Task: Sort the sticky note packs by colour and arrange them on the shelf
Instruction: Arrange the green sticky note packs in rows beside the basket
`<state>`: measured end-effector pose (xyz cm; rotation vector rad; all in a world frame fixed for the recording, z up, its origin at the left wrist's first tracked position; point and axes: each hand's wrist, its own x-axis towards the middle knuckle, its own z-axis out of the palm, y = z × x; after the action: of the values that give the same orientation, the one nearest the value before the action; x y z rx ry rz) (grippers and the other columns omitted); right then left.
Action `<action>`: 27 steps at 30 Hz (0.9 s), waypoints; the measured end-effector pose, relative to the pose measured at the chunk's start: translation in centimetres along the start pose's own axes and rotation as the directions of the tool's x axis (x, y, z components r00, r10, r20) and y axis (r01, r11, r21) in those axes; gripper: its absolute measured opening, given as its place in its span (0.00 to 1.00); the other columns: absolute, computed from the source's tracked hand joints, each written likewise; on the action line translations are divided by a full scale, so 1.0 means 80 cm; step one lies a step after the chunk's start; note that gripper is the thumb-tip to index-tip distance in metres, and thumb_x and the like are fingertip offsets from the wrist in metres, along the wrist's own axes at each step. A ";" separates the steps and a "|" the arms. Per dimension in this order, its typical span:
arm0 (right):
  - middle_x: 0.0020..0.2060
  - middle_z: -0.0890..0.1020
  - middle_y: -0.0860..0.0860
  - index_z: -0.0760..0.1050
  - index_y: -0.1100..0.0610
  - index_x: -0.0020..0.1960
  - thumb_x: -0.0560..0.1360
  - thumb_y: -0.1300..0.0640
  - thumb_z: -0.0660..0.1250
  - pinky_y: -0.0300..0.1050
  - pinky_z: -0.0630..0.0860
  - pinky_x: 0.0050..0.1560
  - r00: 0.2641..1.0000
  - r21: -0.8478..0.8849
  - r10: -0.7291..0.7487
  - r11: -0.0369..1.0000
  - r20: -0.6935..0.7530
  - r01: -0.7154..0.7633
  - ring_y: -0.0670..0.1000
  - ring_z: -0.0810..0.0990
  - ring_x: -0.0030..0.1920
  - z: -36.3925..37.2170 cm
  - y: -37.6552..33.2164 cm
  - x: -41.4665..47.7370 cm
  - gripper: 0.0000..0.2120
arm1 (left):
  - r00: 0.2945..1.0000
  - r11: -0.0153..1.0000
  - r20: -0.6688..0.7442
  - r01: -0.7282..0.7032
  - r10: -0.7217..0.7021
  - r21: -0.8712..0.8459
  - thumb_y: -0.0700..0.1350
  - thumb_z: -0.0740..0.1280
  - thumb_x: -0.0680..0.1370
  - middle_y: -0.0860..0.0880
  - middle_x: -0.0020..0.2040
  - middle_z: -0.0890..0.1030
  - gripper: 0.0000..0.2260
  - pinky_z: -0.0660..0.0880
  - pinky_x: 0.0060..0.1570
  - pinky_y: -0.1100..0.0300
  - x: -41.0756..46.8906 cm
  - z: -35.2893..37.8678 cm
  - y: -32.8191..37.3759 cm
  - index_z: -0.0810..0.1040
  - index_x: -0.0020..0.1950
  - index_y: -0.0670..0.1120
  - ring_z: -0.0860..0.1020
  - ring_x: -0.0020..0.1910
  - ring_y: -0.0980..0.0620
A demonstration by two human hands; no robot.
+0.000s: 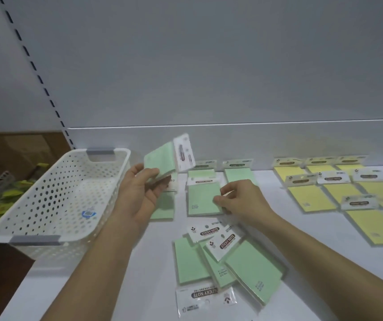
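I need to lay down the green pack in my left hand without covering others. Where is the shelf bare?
Bare shelf runs between the green rows and the yellow packs, widening front right past the loose green pile. A strip lies between the basket and that pile, under the left arm. Crowded: around the right hand.

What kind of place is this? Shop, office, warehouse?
Probably a shop: white shelf with a slotted upright, hang-tag green packs and yellow packs laid out in groups, plus a perforated white basket.

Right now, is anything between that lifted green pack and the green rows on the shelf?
Nothing visible blocks it. The left hand holds the lifted green pack over the green rows; the right hand pinches a neighbouring pack.
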<state>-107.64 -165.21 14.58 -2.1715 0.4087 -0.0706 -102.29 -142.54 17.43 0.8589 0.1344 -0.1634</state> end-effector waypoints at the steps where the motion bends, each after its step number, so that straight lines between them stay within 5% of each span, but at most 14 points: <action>1: 0.34 0.86 0.46 0.80 0.52 0.50 0.74 0.50 0.75 0.35 0.71 0.33 1.000 -0.016 -0.011 1.000 -0.004 0.011 0.40 0.82 0.33 0.002 0.001 0.000 0.08 | 1.000 1.000 0.008 -0.016 0.016 -0.013 0.30 0.65 0.77 0.38 0.54 0.84 0.15 0.83 0.41 0.58 0.003 -0.002 -0.001 0.74 0.61 0.42 0.86 0.45 0.44; 3: 0.36 0.86 0.46 0.82 0.53 0.50 0.75 0.50 0.74 0.35 0.73 0.34 0.999 -0.035 -0.029 0.999 -0.014 0.028 0.43 0.84 0.38 0.005 0.003 -0.002 0.07 | 0.998 0.999 0.040 -0.049 0.048 0.005 0.29 0.65 0.77 0.41 0.56 0.84 0.21 0.84 0.46 0.56 0.005 -0.006 -0.004 0.74 0.67 0.46 0.85 0.50 0.44; 7: 0.36 0.86 0.45 0.83 0.53 0.49 0.75 0.51 0.71 0.29 0.71 0.28 0.998 -0.097 -0.068 0.993 -0.019 0.065 0.44 0.83 0.38 0.008 0.005 -0.005 0.07 | 0.997 0.998 0.054 -0.059 0.058 0.029 0.33 0.65 0.78 0.44 0.55 0.85 0.13 0.83 0.51 0.53 0.002 -0.012 -0.007 0.78 0.59 0.48 0.84 0.53 0.43; 13: 0.41 0.84 0.45 0.80 0.52 0.57 0.73 0.47 0.73 0.28 0.68 0.30 0.991 -0.182 -0.078 0.982 -0.105 0.058 0.38 0.79 0.39 0.005 0.010 -0.005 0.15 | 0.997 0.980 0.012 -0.082 0.081 0.183 0.40 0.69 0.79 0.48 0.43 0.86 0.07 0.81 0.33 0.59 -0.007 -0.010 -0.007 0.76 0.54 0.48 0.83 0.38 0.51; 15: 0.41 0.82 0.44 0.80 0.51 0.56 0.72 0.47 0.75 0.29 0.69 0.34 0.971 -0.178 -0.187 0.971 -0.149 0.159 0.40 0.79 0.38 0.006 0.012 -0.009 0.15 | 0.995 0.970 0.012 -0.100 0.100 0.222 0.40 0.71 0.78 0.50 0.43 0.86 0.08 0.78 0.35 0.61 -0.009 -0.012 -0.009 0.75 0.54 0.49 0.81 0.39 0.52; 19: 0.49 0.77 0.42 0.82 0.45 0.58 0.72 0.46 0.76 0.36 0.73 0.45 0.923 -0.206 -0.383 0.902 0.024 0.379 0.43 0.77 0.43 0.011 0.027 -0.013 0.16 | 0.995 0.966 0.043 -0.096 0.088 0.241 0.41 0.72 0.77 0.50 0.44 0.86 0.12 0.78 0.37 0.62 -0.011 -0.015 -0.008 0.74 0.58 0.46 0.82 0.38 0.54; 27: 0.50 0.77 0.41 0.85 0.46 0.55 0.72 0.44 0.76 0.36 0.73 0.47 0.935 -0.273 -0.354 0.896 0.030 0.349 0.42 0.77 0.47 0.011 0.022 -0.015 0.13 | 0.998 0.974 0.049 -0.046 0.036 0.224 0.40 0.72 0.77 0.48 0.46 0.86 0.14 0.79 0.36 0.61 -0.014 -0.020 -0.013 0.74 0.60 0.44 0.83 0.38 0.53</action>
<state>-109.03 -165.14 12.78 -2.5013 0.0292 -0.2514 -103.67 -141.91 15.81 1.0824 0.0564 -0.1615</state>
